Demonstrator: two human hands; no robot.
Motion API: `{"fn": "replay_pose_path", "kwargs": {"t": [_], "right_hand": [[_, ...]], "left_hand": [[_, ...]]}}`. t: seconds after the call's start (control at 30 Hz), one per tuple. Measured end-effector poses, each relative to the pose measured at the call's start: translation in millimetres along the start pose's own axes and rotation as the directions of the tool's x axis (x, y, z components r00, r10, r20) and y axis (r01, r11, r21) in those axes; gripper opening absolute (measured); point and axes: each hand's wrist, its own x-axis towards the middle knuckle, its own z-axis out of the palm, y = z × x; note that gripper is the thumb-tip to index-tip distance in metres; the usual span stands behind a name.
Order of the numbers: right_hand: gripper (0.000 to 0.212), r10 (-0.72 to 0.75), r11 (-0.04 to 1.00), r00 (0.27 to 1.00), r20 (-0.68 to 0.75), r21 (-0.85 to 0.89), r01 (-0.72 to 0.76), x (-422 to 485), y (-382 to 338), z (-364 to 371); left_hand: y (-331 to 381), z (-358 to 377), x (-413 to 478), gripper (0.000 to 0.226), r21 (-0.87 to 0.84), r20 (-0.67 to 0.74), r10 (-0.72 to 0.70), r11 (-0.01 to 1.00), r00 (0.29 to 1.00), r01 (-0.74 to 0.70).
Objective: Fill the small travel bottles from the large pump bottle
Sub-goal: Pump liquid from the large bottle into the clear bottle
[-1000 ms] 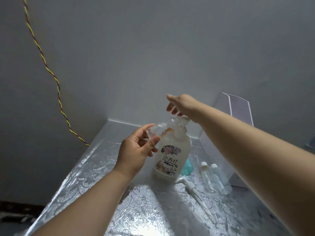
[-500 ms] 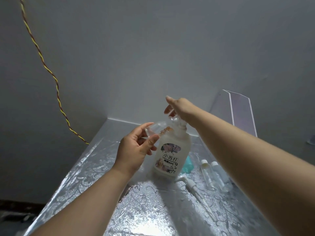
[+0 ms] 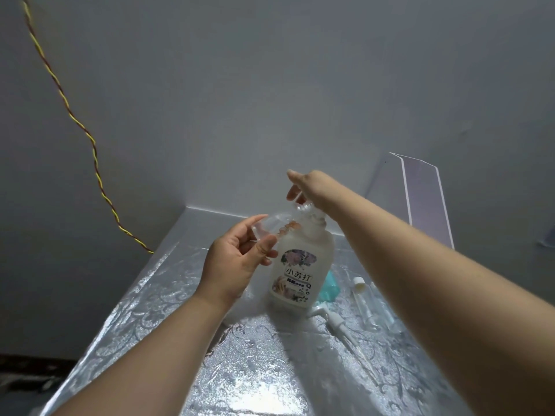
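Observation:
The large white pump bottle [image 3: 301, 273] with a flowered label stands upright on the silver table. My right hand [image 3: 310, 187] rests on top of its pump head [image 3: 303, 210], fingers curled over it. My left hand [image 3: 237, 265] holds a small clear travel bottle [image 3: 270, 226], tilted, with its mouth close to the pump's nozzle. Two more small clear travel bottles [image 3: 360, 295] with white caps lie to the right of the big bottle, partly hidden behind my right forearm.
A loose white pump top [image 3: 326, 315] with its tube lies on the embossed silver tabletop [image 3: 144, 310]. Behind the big bottle sits a teal object [image 3: 330, 288]. A clear box [image 3: 420, 199] stands at the back right. A yellow-red twisted wire [image 3: 90, 139] hangs down the left wall.
My right hand has dipped slightly on the pump head. My left hand keeps the small bottle at the nozzle, hardly moving.

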Motion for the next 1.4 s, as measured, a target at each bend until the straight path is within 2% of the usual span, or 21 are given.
{"fn": "replay_pose_path", "kwargs": {"t": [0.27, 0.47, 0.6, 0.97, 1.23, 1.4], "right_hand": [[0.059, -0.016, 1.000, 1.000, 0.006, 0.008, 0.016, -2.8, -10.8, -17.4], [0.058, -0.032, 0.998, 0.999, 0.014, -0.049, 0.033, -0.2, -0.4, -6.0], [0.059, -0.007, 1.000, 1.000, -0.020, -0.015, 0.007, 1.7, 5.0, -0.2], [0.059, -0.072, 0.993, 0.997, 0.018, -0.091, 0.073, 0.5, -10.8, -13.9], [0.058, -0.025, 1.000, 1.000, 0.002, -0.001, 0.025, 2.4, 3.2, 0.8], [0.059, -0.035, 0.999, 0.999, 0.037, -0.008, 0.035, -4.4, -2.2, -6.0]], "left_hand": [[-1.8, -0.6, 0.6, 0.055, -0.024, -0.003, -0.015, 1.000, 1.000, 0.015], [-4.7, 0.5, 2.5, 0.063, -0.039, 0.001, -0.028, 0.999, 1.000, 0.028], [-6.0, 0.5, 2.0, 0.058, -0.037, 0.005, -0.041, 0.998, 0.999, 0.041], [0.0, 2.0, 0.4, 0.045, -0.049, 0.015, -0.007, 0.999, 1.000, 0.008], [-8.4, -3.4, 1.8, 0.053, 0.003, 0.016, -0.016, 1.000, 1.000, 0.016], [-6.9, -3.1, 2.4, 0.047, 0.018, -0.011, -0.020, 1.000, 1.000, 0.020]]}}
